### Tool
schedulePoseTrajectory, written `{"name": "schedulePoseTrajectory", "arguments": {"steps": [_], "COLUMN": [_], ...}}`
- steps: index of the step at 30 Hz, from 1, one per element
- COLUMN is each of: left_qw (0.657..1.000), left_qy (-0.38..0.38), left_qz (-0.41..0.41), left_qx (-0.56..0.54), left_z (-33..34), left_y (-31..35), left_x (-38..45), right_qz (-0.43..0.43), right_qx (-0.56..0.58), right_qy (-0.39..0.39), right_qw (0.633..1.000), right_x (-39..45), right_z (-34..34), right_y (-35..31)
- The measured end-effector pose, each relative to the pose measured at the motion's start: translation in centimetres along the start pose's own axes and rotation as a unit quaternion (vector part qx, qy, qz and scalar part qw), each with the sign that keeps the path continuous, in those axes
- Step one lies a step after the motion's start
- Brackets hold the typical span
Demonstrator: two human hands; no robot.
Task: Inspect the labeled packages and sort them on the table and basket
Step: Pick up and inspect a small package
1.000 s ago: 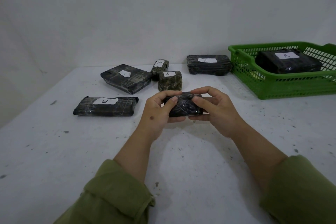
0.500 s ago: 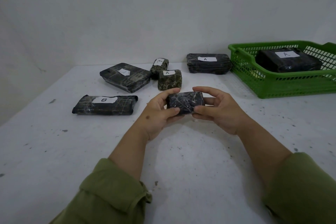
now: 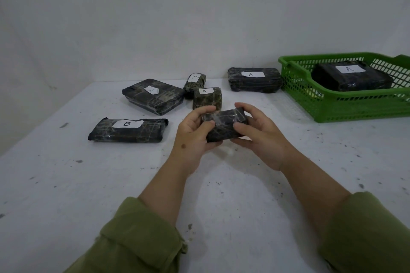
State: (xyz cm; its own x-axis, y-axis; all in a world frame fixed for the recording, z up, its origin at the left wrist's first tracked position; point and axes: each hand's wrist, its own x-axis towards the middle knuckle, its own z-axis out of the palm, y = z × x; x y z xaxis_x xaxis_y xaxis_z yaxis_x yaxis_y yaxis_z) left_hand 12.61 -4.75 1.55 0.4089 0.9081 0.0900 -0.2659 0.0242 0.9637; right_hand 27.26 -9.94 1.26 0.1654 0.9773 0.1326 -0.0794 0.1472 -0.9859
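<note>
Packages lie scattered on the white worktop (image 3: 66,184), and I see one small dark package (image 3: 224,125) raised just above it, gripped by both hands. My left hand (image 3: 195,133) wraps its left end, thumb over the top and fingers curled beneath; my right hand (image 3: 259,133) pinches the right end the same way. No label shows on its visible faces. To the left rests a B package (image 3: 128,129), flat and apart from the others. Behind the hands sit a small A block (image 3: 207,98), a slim roll (image 3: 194,82) just beside it, and a wide flat pack (image 3: 153,96). Farther right lies a long A package (image 3: 254,78), close beside the green basket (image 3: 346,104), which holds another A package (image 3: 351,76).
</note>
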Motion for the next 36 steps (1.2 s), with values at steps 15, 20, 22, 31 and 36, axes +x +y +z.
{"name": "schedulePoseTrajectory", "arguments": {"steps": [15,20,22,31,36], "left_qw": [0.998,0.997,0.996,0.984,0.992], "left_qy": [0.005,0.009,0.01,0.024,-0.012], "left_qz": [0.063,0.065,0.077,0.075,0.017], "left_qx": [0.027,0.041,0.047,0.159,0.127], "left_z": [0.0,0.0,0.2,-0.6,0.5], "left_y": [-0.1,-0.1,-0.2,-0.9,-0.8], "left_x": [0.1,0.1,0.1,0.7,0.0], "right_qz": [-0.023,-0.023,-0.031,-0.048,-0.067], "right_qx": [0.012,-0.003,-0.007,0.029,-0.021], "right_qy": [0.044,0.075,0.081,0.135,0.121], "right_qw": [0.999,0.997,0.996,0.989,0.99], "right_x": [0.0,0.1,0.1,0.3,0.1], "right_z": [0.4,0.5,0.5,-0.2,1.0], "right_y": [-0.5,-0.5,-0.5,-0.2,0.0]}}
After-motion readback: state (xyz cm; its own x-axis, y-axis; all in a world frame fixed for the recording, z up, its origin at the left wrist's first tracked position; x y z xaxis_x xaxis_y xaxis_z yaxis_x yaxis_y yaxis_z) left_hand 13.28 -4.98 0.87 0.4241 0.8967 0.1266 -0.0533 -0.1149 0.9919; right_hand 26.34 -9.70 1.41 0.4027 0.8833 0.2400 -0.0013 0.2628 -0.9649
